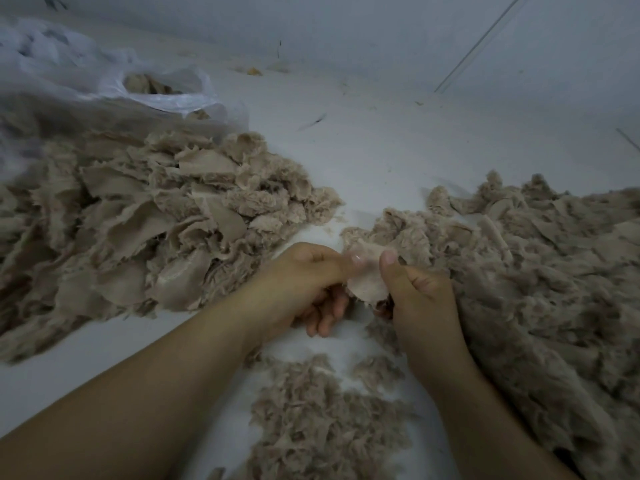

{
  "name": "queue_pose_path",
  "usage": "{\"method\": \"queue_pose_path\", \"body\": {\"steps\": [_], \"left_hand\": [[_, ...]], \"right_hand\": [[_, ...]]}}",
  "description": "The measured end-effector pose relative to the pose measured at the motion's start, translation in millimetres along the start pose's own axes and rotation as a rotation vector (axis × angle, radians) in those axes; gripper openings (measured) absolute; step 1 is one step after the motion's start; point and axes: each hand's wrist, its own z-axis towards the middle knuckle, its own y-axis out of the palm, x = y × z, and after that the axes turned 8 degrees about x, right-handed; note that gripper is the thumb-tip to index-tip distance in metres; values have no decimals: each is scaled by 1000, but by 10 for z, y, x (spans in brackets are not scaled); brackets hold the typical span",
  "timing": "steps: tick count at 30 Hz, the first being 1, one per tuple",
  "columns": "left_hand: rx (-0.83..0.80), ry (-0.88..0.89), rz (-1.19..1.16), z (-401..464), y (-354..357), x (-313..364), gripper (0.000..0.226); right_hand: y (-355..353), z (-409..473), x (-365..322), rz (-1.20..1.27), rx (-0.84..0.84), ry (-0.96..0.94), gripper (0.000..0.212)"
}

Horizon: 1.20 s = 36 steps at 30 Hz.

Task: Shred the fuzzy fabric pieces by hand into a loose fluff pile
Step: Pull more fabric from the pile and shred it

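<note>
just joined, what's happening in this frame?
A person is tearing fuzzy fabric by hand. Both the left hand and the right hand pinch one beige fabric piece between thumbs and fingers, held above the white surface. A heap of larger pieces lies to the left, another heap to the right, and a smaller fluff pile sits below the hands. A plastic bag with more fabric is at the back left.

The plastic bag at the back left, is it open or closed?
Open. The plastic bag shows a wide mouth, and beige fabric scraps are visible inside it.
</note>
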Motion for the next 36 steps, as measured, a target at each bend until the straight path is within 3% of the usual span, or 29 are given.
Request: {"method": "queue_pose_path", "body": {"steps": [7,9,12,14,15,17,19,21,23,26,32,36], "left_hand": [[106,85,126,8,19,-63,45],[198,133,-24,34,9,-59,45],[404,266,-454,127,-121,-9,32],[460,316,-444,191,-170,-23,14],[487,317,-314,212,-162,-67,16],[497,388,165,226,-108,-182,15],[384,474,607,219,-30,-234,14],[285,517,838,245,10,-255,10],[275,556,918,250,29,-264,9],[308,587,719,211,75,-268,11],[276,342,104,227,96,-251,12],[240,324,-42,239,98,-271,13]], "right_hand": [[-14,-20,-51,-81,-66,-40,40],[-6,-9,-32,-63,-49,-18,29],[-1,2,-22,-12,9,21,26],[9,-4,-25,-15,15,21,25],[11,-8,-26,-13,19,29,26],[12,-16,-34,3,29,50,28],[8,-23,-43,25,42,68,29],[4,-27,-43,43,60,76,28],[0,-16,-33,50,68,78,23],[-8,-10,-6,-30,11,46,23],[20,-7,14,-135,-39,32,31],[23,10,26,-135,33,43,26]]}}
